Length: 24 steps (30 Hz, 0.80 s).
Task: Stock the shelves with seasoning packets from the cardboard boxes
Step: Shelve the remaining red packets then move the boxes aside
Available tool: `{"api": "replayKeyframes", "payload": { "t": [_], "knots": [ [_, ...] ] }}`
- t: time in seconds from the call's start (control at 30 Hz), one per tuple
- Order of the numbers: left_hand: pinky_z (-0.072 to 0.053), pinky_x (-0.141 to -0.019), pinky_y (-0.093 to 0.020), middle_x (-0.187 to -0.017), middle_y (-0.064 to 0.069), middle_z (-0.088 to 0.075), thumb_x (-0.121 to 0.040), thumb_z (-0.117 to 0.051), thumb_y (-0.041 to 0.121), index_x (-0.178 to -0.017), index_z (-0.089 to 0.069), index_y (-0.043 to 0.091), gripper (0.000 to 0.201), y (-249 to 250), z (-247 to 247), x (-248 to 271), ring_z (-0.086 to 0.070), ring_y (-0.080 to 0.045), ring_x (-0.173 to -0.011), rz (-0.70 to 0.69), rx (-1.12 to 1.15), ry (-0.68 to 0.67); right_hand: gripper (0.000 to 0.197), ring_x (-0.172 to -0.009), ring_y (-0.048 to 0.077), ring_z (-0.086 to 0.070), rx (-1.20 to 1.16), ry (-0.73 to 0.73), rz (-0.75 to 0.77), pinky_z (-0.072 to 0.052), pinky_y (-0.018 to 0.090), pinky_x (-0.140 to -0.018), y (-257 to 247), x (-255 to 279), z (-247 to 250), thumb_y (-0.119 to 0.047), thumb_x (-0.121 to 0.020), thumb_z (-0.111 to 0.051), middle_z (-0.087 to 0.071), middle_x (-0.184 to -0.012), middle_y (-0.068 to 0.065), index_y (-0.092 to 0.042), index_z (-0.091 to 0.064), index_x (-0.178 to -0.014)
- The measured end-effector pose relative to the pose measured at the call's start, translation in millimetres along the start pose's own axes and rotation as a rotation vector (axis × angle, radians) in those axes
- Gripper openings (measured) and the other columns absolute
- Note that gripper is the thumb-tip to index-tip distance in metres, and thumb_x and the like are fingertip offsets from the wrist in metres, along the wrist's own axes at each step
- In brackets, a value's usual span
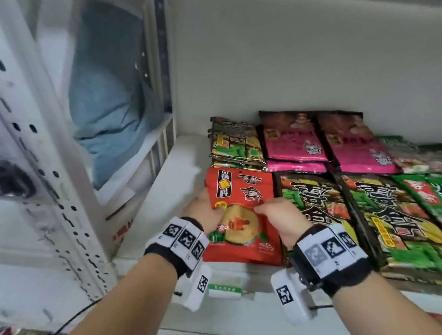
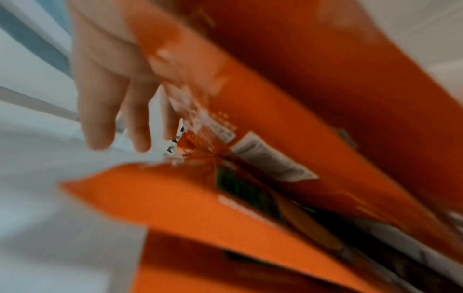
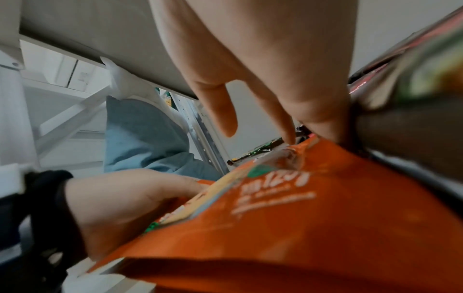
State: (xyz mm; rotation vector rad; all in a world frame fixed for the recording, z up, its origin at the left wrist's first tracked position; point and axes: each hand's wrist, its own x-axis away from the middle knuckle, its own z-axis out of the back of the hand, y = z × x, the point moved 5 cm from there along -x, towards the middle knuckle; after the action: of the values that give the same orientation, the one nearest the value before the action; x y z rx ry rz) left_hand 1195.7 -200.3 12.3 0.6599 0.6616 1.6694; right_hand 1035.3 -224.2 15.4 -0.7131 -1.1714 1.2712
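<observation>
Red packets (image 1: pixel 243 213) btwn L hand (image 1: pixel 205 209), R hand (image 1: pixel 281 217).

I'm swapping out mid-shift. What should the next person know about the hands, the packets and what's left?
Left hand: holds the red packets at their left edge, fingers underneath.
Right hand: on top of the same packets, fingers curled at their right edge.
The red packets sit at the front left of the shelf, beside the black-green packets; pink packets lie behind.
Done: most rows are filled.
Left: settle the red packets flat, let go, fetch more. No cardboard boxes can be made out for certain.
</observation>
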Motion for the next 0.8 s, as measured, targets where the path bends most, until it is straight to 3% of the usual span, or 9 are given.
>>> {"api": "replayKeyframes", "payload": {
  "t": [0.1,0.17,0.23,0.3,0.4,0.53,0.63,0.7,0.8],
  "knots": [
    [-0.038,-0.076,-0.023,-0.110,-0.009,-0.061,-0.096,-0.043,0.025,-0.127,-0.045,0.011,0.034,-4,-15,-1,-0.051,-0.017,-0.087,0.049,-0.001,-0.095,0.035,-0.114,0.027,-0.050,0.168,0.019,0.010,-0.040,0.029,-0.084,-4,3,-6,-0.007,-0.084,-0.060,-0.046,-0.133,0.021,0.006,-0.055,-0.116],
    [-0.040,-0.072,-0.025,-0.109,-0.011,-0.062,-0.094,-0.045,0.025,-0.121,-0.049,0.006,0.033,-8,-18,-3,-0.053,-0.019,-0.085,0.096,0.037,-0.085,0.042,-0.126,0.029,-0.041,0.259,0.042,0.039,-0.038,0.029,-0.092,-10,8,-7,-0.010,-0.085,-0.060,-0.036,-0.143,0.020,0.011,-0.052,-0.120],
    [-0.042,-0.072,-0.026,-0.106,-0.011,-0.063,-0.093,-0.048,0.026,-0.119,-0.049,0.004,0.034,-10,-16,-2,-0.055,-0.021,-0.085,0.119,0.051,-0.064,0.035,-0.128,0.028,-0.040,0.261,0.099,0.084,-0.034,0.024,-0.101,-15,12,-1,-0.003,-0.086,-0.056,-0.045,-0.137,0.025,0.019,-0.053,-0.113],
    [-0.043,-0.077,-0.026,-0.112,-0.012,-0.061,-0.092,-0.050,0.030,-0.127,-0.040,0.001,0.046,-12,-11,1,-0.058,-0.026,-0.097,0.141,0.052,-0.057,0.029,-0.124,0.026,-0.046,0.204,0.177,0.152,-0.032,0.008,-0.094,-22,21,12,0.002,-0.085,-0.054,-0.055,-0.127,0.026,0.021,-0.057,-0.107],
    [-0.038,-0.087,-0.026,-0.133,-0.015,-0.050,-0.091,-0.050,0.037,-0.138,-0.031,0.004,0.060,-6,5,12,-0.050,-0.030,-0.118,0.126,0.013,0.024,0.021,-0.092,0.010,-0.058,0.056,0.192,0.157,-0.043,0.018,-0.079,-27,33,36,-0.004,-0.087,-0.056,-0.064,-0.117,0.012,-0.002,-0.067,-0.105],
    [-0.038,-0.098,-0.032,-0.134,-0.007,-0.050,-0.090,-0.051,0.034,-0.134,-0.044,0.018,0.048,29,26,34,-0.051,-0.023,-0.116,-0.056,-0.043,0.182,0.013,-0.089,0.022,-0.063,-0.262,0.160,0.071,-0.048,0.030,-0.080,-16,60,72,-0.007,-0.090,-0.055,-0.065,-0.106,0.012,-0.016,-0.064,-0.091],
    [-0.044,-0.089,-0.027,-0.121,0.003,-0.061,-0.090,-0.050,0.027,-0.119,-0.056,0.025,0.030,69,4,60,-0.056,-0.013,-0.097,-0.183,-0.062,0.121,0.013,-0.072,0.017,-0.061,-0.330,0.193,0.060,-0.045,0.026,-0.064,7,93,103,-0.005,-0.088,-0.057,-0.065,-0.090,0.005,-0.016,-0.064,-0.089],
    [-0.045,-0.089,-0.025,-0.114,0.008,-0.064,-0.089,-0.047,0.022,-0.109,-0.061,0.027,0.025,98,-31,81,-0.057,-0.012,-0.097,-0.261,-0.118,0.048,0.011,-0.068,0.018,-0.059,-0.357,0.208,0.017,-0.041,0.025,-0.060,36,120,129,-0.005,-0.087,-0.059,-0.063,-0.084,0.006,-0.014,-0.063,-0.088],
    [-0.042,-0.083,-0.020,-0.116,0.005,-0.064,-0.090,-0.043,0.020,-0.111,-0.062,0.025,0.029,147,-106,122,-0.058,-0.014,-0.100,-0.389,-0.222,-0.147,0.008,-0.067,0.020,-0.059,-0.391,0.312,-0.068,-0.038,0.025,-0.058,95,174,191,-0.006,-0.089,-0.057,-0.065,-0.083,0.006,-0.011,-0.061,-0.093]
  ]
}}
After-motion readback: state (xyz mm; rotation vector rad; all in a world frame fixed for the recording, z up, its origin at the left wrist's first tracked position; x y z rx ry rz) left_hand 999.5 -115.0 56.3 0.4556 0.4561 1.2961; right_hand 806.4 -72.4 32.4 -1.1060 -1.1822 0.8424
